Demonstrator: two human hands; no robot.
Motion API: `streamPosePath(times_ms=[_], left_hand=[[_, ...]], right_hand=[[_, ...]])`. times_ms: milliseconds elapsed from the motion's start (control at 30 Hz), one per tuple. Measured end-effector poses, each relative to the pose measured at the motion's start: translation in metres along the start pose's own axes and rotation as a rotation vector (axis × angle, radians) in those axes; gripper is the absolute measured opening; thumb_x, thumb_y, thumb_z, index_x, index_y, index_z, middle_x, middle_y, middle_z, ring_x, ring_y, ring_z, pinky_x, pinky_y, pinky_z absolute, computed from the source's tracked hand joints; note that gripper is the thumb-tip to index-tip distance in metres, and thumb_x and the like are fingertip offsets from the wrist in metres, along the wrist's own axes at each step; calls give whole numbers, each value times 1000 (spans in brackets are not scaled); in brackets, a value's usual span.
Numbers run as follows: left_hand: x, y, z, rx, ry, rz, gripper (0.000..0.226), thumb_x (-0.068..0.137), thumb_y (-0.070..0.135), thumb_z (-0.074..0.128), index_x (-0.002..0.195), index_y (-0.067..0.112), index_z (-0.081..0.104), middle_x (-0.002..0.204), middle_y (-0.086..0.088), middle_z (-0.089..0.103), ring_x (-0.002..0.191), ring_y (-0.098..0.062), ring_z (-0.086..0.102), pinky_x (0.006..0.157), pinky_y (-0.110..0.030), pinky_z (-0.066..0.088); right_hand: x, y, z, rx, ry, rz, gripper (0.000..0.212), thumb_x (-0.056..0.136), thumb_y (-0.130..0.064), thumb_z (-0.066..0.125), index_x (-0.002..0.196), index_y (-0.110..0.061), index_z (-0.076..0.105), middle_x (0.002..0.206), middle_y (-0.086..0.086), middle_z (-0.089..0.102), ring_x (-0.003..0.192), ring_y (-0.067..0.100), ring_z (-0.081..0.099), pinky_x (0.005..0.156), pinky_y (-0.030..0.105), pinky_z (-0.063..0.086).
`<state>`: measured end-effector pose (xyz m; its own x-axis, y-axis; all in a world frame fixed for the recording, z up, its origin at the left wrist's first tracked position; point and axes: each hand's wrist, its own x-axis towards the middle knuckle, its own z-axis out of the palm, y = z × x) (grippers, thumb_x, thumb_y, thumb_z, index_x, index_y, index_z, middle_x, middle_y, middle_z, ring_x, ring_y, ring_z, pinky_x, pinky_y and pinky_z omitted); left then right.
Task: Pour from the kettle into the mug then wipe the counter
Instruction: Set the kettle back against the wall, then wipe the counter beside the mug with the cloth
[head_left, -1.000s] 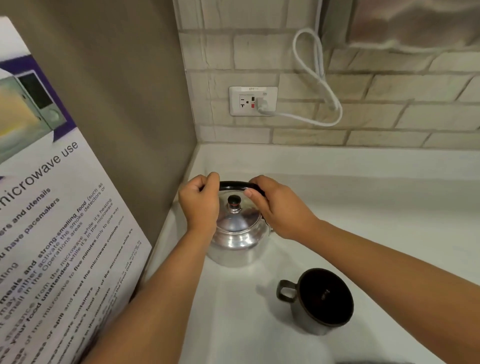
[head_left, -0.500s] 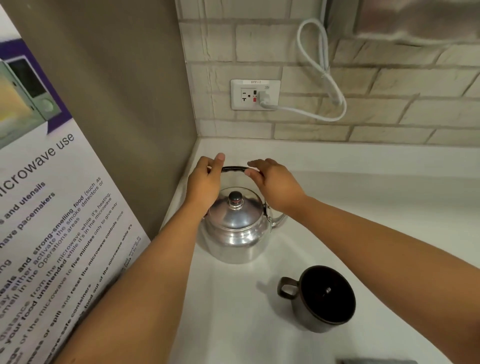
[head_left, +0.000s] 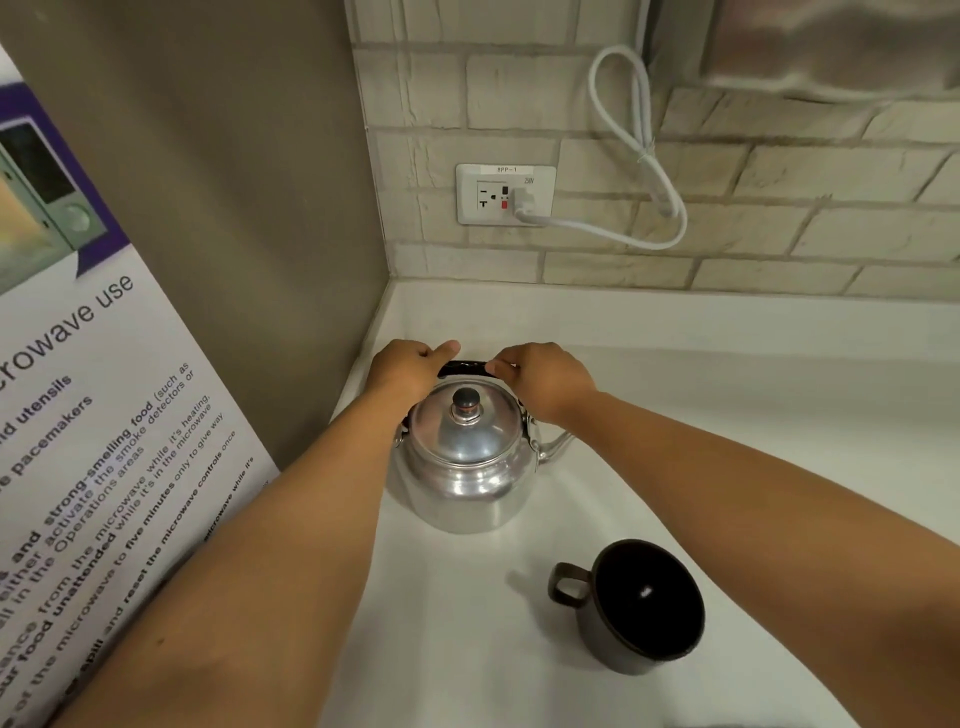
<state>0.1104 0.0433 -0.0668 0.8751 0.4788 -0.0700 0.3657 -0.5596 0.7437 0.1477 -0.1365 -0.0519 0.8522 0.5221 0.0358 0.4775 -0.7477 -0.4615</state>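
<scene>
At far left, a notice (head_left: 104, 415) leans against the side wall; legible text includes "microwave use", "pacemakers", "strong-smelling food" and "reset the microwave controls". The left hand (head_left: 408, 371) is curled over the left end of the black handle (head_left: 464, 368), and the right hand (head_left: 545, 376) pinches its right end; both hands are closed on the handle. The kettle (head_left: 462, 467), polished metal with lid seated, stands upright in the rear corner of the white table (head_left: 727, 415), spout pointing right. On the brick wall, the outlet (head_left: 505, 194) carries the labels "8PP-1" and "250V", with 1 white cord (head_left: 639, 156) plugged in. The dark mug (head_left: 641, 605) stands upright near the kettle, forward and to the right, apart from it, handle pointing left; whether it holds liquid cannot be determined. Status, as judged: 0 of 2 steps complete. Pouring has not begun; wiping remains. No cloth is identifiable.
</scene>
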Motion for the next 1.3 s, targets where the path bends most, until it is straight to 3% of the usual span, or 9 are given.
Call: streamPosePath(times_ms=[233,400,600,833,933,1033,1133,1200,1300], left_hand=[[-2,12,-11,211,-76,-96,60,90,62,45,64,9,52,67,-6,55,59,-21,49,51,-30,33],[-19,22,-15,300,28,-30,64,95,59,31,71,4,54,87,-16,64,70,-27,54,56,-33,36],[-71,46,-25,140,245,215,49,92,52,51,108,8,65,115,-15,64,109,-33,56,93,-40,45],[-184,37,-14,-70,389,622,23,92,42,58,97,19,62,97,5,58,98,-15,49,82,-20,37],[-230,-6,16,-60,340,610,19,93,36,56,94,17,60,94,7,58,95,-11,47,80,-20,37],[-263,-48,52,72,198,461,24,95,28,56,111,10,60,112,-4,61,106,-23,52,86,-28,41],[-282,-70,78,307,28,367,49,99,30,46,139,1,42,147,-16,43,137,-31,36,114,-41,25],[-282,-76,85,471,-30,365,58,102,36,33,149,3,24,159,-14,23,147,-26,15,119,-40,6],[-277,-77,86,577,-87,356,60,102,39,23,151,5,14,162,-11,10,149,-23,4,119,-41,0]], right_hand=[[-2,-4,-4,-39,-52,34,38,98,-43,39,117,-23,65,115,5,69,103,27,61,84,38,50],[-19,-7,-15,-23,-137,30,53,98,-44,39,144,-17,38,140,12,52,128,30,47,105,45,39],[-80,-20,-49,-38,100,-80,55,95,-42,49,145,-21,35,139,13,47,126,32,44,102,47,40],[-239,-8,-72,160,404,-107,19,94,-36,47,108,-31,58,107,-13,59,95,4,57,72,26,46],[-323,25,-40,212,363,72,12,91,-24,46,88,-31,56,90,-13,59,81,5,56,63,21,41],[-377,54,3,135,160,225,18,94,-17,45,105,-26,56,109,-2,60,97,18,56,76,27,45],[-402,69,40,-126,-43,183,55,101,-37,28,151,-21,16,160,0,11,147,21,11,120,33,11],[-401,77,52,-223,-76,143,59,99,-46,13,148,-27,-12,157,-5,-17,146,18,-18,119,34,-12],[-374,99,48,-257,-50,168,57,99,-46,12,146,-29,-15,160,-5,-14,147,18,-16,119,37,-11]])
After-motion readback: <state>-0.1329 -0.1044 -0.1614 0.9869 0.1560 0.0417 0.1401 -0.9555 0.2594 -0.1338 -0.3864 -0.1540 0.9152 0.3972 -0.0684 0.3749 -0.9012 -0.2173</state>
